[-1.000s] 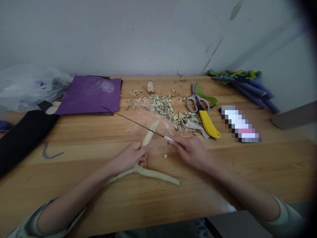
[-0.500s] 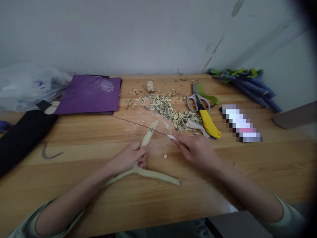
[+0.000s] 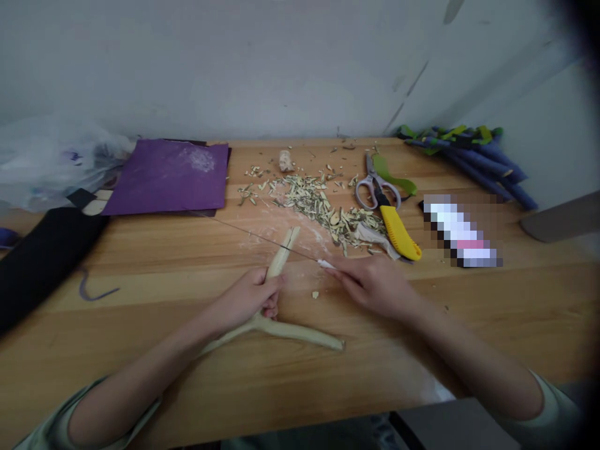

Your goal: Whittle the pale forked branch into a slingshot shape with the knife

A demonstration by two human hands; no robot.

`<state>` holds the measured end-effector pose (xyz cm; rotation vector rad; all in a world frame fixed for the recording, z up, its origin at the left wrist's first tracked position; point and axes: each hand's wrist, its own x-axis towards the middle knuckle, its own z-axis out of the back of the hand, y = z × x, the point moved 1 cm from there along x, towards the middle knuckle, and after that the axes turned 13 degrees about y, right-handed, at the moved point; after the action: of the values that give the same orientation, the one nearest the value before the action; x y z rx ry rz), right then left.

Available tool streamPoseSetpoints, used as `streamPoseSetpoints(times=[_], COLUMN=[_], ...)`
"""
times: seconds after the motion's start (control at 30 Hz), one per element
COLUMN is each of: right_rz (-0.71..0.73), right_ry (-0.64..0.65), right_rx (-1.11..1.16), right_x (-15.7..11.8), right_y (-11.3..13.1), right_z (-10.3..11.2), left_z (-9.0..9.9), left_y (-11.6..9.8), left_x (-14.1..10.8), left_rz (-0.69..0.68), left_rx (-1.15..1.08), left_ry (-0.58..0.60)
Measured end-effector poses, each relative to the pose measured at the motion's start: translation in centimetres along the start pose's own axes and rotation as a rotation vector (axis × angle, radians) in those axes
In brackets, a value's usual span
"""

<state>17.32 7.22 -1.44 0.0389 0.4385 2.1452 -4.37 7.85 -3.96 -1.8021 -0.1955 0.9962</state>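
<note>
My left hand (image 3: 255, 294) is closed around the stem of a peeled, forked branch (image 3: 302, 332), just above the fork. One arm of the fork points right; the other passes behind my left wrist. In my right hand (image 3: 375, 284) is the white handle of a long, thin wire-like saw (image 3: 253, 234), gripped between thumb and fingers. Its thin length lies across the stem near the upper end, where a dark cut line shows. The saw's far end reaches left toward the purple sheet and is hard to make out.
Wood shavings (image 3: 309, 200) and a short wood piece (image 3: 285, 161) lie beyond the branch. Scissors (image 3: 370, 181) and a yellow utility knife (image 3: 398, 231) are at right, beside a phone (image 3: 462, 231). Blue-wrapped sticks (image 3: 473, 153), a purple sheet (image 3: 169, 178) and a plastic bag (image 3: 51, 162) sit farther back.
My right hand and the saw handle have shifted slightly down toward me. The saw still crosses the same spot on the stem. My left hand's hold is unchanged.
</note>
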Motion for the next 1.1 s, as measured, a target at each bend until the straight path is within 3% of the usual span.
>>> streamPoseSetpoints(times=[0.17,0.43,0.57,0.7,0.8,0.87,1.1], right_rz=[-0.009,0.057,0.054,0.027,-0.015,-0.014,-0.003], right_ry=[-0.07,-0.115,-0.098,-0.091,-0.134,-0.125,-0.096], right_rx=[-0.064,-0.154,-0.067,0.099,0.118,0.114,0.029], right_x=[0.7,0.4,0.2,0.2,0.3,0.4,0.5], right_y=[0.9,0.8,0.7,-0.2,-0.9,-0.9,0.0], right_z=[-1.0,-0.2,-0.7,-0.7,-0.6,-0.8,-1.4], left_z=[-0.8,-1.1,-1.4,0.6,2.5,2.8,-0.1], left_y=[-0.4,-0.8,-0.8,-0.9,-1.1,-1.1,-1.4], left_x=[0.1,-0.3,-0.5,-0.7,-1.1,-1.2,-1.0], left_rz=[0.025,0.03,0.034,-0.013,-0.066,-0.048,0.045], left_rx=[0.007,-0.032,-0.074,-0.227,-0.275,-0.261,-0.245], left_ry=[-0.011,0.002,0.018,0.068,0.011,0.0,0.046])
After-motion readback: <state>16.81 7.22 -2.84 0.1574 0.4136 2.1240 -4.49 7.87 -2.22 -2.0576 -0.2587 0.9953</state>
